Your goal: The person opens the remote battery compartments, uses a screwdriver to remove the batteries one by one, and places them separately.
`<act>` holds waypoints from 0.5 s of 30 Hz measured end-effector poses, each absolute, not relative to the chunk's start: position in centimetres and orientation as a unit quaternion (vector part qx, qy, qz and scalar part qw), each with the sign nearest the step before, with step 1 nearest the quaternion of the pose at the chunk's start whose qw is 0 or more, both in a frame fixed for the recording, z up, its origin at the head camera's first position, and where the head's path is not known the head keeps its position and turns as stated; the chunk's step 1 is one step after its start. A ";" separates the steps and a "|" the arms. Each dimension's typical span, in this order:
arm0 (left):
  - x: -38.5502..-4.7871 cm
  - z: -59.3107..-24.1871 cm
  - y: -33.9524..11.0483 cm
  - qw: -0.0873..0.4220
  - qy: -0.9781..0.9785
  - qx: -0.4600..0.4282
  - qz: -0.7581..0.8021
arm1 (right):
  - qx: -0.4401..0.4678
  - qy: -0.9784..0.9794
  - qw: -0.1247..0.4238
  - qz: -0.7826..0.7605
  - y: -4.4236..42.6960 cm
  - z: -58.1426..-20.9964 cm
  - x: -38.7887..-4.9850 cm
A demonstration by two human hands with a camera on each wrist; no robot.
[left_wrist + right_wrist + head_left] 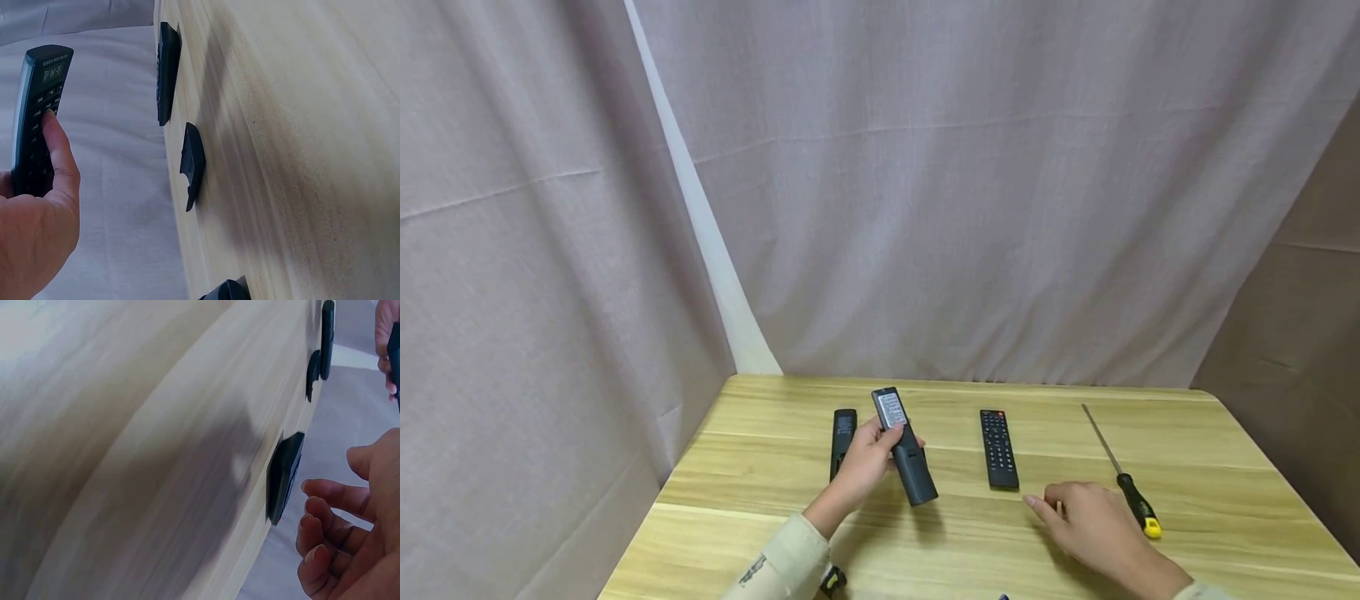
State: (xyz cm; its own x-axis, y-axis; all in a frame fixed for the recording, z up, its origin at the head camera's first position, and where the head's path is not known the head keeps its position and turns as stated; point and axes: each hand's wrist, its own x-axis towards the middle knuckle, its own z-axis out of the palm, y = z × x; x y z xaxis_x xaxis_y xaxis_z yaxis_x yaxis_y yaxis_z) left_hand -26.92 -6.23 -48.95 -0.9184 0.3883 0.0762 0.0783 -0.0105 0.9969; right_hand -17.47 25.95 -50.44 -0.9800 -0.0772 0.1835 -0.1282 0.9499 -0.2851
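Observation:
My left hand (867,457) grips a dark remote control (913,467) above the table, its labelled back facing up in the head view. Its keypad side (37,150) shows in the left wrist view, with a finger or thumb across it. Left of that hand, a second remote (844,427) lies back side up, partly covered by the hand. My right hand (1093,527) hovers with loosely bent fingers, holding nothing, near a black remote (998,450) that lies keys up. A thin dark curved piece, like a battery cover (195,165), lies between the two remotes on the table.
A screwdriver (1122,479) with a black and yellow handle lies right of the keys-up remote. The wooden table (1210,492) ends at grey curtains (970,250) behind and at the sides. A small dark tip (1003,597) shows at the bottom edge.

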 end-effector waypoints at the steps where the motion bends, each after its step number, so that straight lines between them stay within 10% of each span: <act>1: -26.9 -49.0 -6.3 0.112 0.694 0.167 0.691 | 0.055 -0.983 0.087 0.149 25.7 -50.6 -17.5; 15: -26.8 -48.8 -5.7 0.118 0.687 0.179 0.694 | 0.193 -0.947 0.134 0.220 21.0 -49.6 -17.2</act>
